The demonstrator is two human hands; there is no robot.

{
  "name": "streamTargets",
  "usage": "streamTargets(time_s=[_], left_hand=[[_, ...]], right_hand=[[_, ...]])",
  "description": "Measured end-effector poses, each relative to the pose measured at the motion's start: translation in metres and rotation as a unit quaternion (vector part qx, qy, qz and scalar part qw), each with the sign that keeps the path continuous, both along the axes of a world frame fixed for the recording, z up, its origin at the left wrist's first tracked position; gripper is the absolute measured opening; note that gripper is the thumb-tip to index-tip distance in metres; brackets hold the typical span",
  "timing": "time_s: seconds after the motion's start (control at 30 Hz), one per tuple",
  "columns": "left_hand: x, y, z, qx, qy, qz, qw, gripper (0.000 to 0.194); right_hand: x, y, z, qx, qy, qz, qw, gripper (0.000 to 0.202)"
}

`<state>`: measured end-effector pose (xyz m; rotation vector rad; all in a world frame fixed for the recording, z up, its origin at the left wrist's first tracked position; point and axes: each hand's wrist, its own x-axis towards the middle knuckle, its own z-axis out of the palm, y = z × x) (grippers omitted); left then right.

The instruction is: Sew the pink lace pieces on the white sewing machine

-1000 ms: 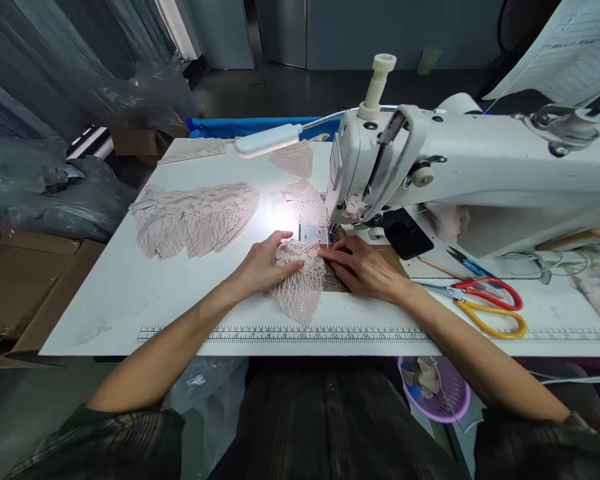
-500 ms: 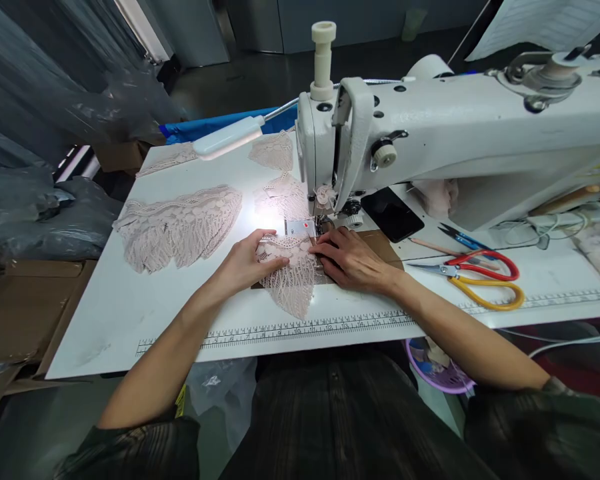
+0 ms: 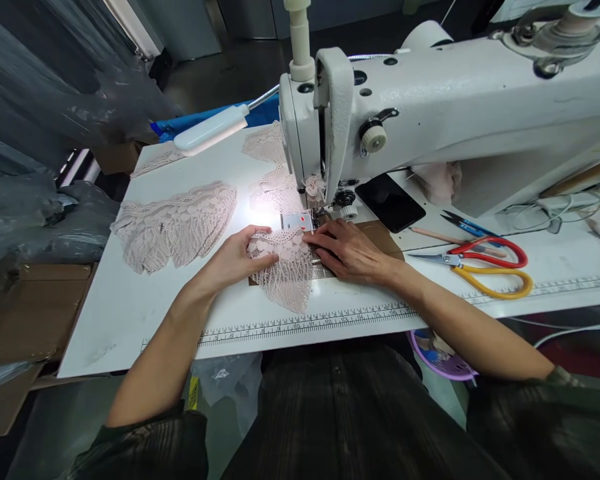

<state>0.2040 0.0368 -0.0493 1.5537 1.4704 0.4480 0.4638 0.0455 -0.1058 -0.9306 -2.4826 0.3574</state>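
A pale pink lace piece (image 3: 284, 272) lies before the needle area of the white sewing machine (image 3: 310, 143), its pointed fringe hanging toward me. My left hand (image 3: 235, 257) holds its left side, thumb on top and forefinger along the far edge. At the right edge, my right hand (image 3: 347, 250) pinches the lace with bent fingertips close to the presser foot (image 3: 316, 217). Just beyond the lace is the shiny metal needle plate (image 3: 296, 221). More lace (image 3: 273, 190) lies behind it, partly hidden by the machine head.
A larger lace panel (image 3: 175, 223) rests at the left. Right of my hand are a black phone (image 3: 390, 201), red-and-yellow-handled scissors (image 3: 490, 267), blue snips (image 3: 473, 227) and a pencil (image 3: 445, 239). A lit lamp (image 3: 213, 130) reaches over the table. A printed ruler (image 3: 280, 327) runs along the front edge.
The camera view has shifted, with the machine now looking larger and closer. Both hands keep their hold on the lace, which has barely moved against the needle plate.
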Motion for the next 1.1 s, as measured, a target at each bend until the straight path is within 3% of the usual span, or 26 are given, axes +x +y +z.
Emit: streamTargets(time_s=[0.37, 0.63, 0.93, 1.1], left_hand=[[0.002, -0.003, 0.001, -0.01, 0.023, 0.002, 1.0, 0.068], [-0.002, -0.004, -0.009, 0.021, 0.052, 0.001, 0.998, 0.069], [-0.002, -0.005, -0.004, 0.039, 0.104, -0.011, 0.994, 0.075], [-0.002, -0.004, -0.007, 0.028, 0.085, -0.009, 0.996, 0.077]], right_hand=[[-0.003, -0.003, 0.002, 0.006, -0.036, -0.023, 0.999, 0.037], [0.011, -0.006, 0.006, -0.021, -0.006, 0.049, 0.999, 0.036], [0.009, -0.01, 0.009, -0.028, -0.022, 0.033, 0.999, 0.034], [0.01, -0.01, 0.01, -0.042, -0.023, 0.031, 0.998, 0.035]])
